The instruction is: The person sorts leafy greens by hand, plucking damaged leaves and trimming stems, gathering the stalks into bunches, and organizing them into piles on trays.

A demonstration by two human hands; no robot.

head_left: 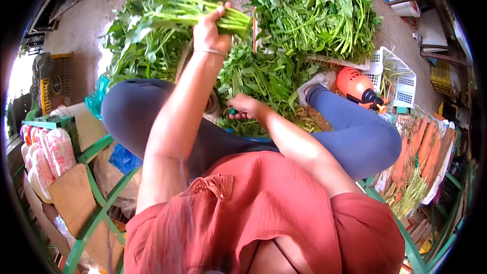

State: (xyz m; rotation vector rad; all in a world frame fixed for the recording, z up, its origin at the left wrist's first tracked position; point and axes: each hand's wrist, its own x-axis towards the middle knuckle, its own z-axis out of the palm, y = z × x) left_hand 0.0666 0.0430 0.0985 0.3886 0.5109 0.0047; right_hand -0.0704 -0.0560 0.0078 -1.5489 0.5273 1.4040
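The floor (78, 38) (greyish) bears greens (261, 73) and a white crate (405, 82).

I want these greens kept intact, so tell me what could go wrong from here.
The left hand grips the bundle near its stem ends; some stems might slip out. The shoe beside the leafy pile could crush leaves if it shifts. The orange bottle near that leg might get knocked.

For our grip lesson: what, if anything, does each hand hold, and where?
The left hand holds a bunch of leafy greens by the stems, near their ends. The right hand holds something small and green; which part cannot be told.
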